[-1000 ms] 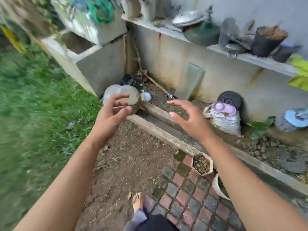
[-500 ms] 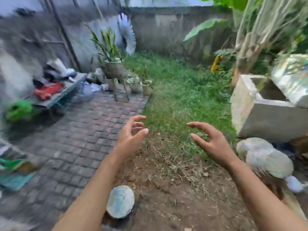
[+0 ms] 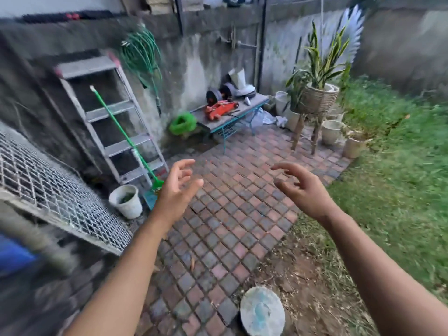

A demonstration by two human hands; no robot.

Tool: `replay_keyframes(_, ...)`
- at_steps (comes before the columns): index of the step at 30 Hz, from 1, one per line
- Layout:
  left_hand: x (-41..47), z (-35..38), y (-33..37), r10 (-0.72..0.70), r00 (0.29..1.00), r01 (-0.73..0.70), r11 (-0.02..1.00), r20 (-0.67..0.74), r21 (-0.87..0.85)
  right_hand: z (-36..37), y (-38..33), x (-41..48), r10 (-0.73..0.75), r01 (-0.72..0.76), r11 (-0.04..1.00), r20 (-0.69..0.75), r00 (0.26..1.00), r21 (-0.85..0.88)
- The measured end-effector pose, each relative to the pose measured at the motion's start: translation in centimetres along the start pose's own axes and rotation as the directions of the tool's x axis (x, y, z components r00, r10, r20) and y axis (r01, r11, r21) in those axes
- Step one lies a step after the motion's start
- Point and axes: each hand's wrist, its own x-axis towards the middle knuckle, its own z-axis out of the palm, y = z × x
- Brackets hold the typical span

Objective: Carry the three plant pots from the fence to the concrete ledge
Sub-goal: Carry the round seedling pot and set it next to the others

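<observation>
I've got both hands up in front of me, over the brick paving (image 3: pixel 230 214), apart from each other and touching nothing. L hand (image 3: pixel 177 187): fingers loosely spread, slightly curved, thumb out toward the R side, holding nothing. R hand (image 3: pixel 305 190): fingers spread and hooked a bit more, palm facing inward, also holding nothing.

Pots are well ahead of the hands, far R end of the paving, near the wall (image 3: pixel 278 49). The woven pot (image 3: pixel 317 98) w/ a tall striped plant sits up on a wooden stand (image 3: pixel 316 137). A white pot (image 3: pixel 331 132) stands on the ground just R of the stand's legs, and a beige pot (image 3: pixel 354 147) is beside it at the edge of the grass (image 3: pixel 400 178). More pale pots sit behind the stand, too blurred to count.

L side: a step ladder (image 3: pixel 109 122) leans on the wall, w/ a green-handled broom (image 3: pixel 124 134) propped across it and a white bucket (image 3: pixel 126 202) at its foot, sthg green inside. A coiled green hose (image 3: pixel 141 54) hangs above. A wire mesh panel (image 3: pixel 55 195) slants across the near L.

Middle distance: a low bench (image 3: pixel 242 111) along the wall carries a red jack (image 3: pixel 220 109) and some dark round items I can't identify. A pale round disc (image 3: pixel 263 311) lies flat at bottom centre, where paving meets bare soil, btwn my forearms.
</observation>
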Motion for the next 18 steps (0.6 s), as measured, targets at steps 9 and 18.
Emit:
replay_keyframes(9, 12.2, -8.6, -9.6, -0.192, 0.939, 0.186, 0.981, -0.286, -0.048, 12.2, 3.1, 19.7, -0.023, 0.003, 0.996, 0.219, 0.975, 0.093)
replay_keyframes(18, 28.1, -15.0, -19.4, -0.384, 0.680, 0.356, 0.918, -0.624, -0.176, 27.0, 4.9, 48.8, -0.151, 0.208, 0.978, 0.677, 0.720, -0.004)
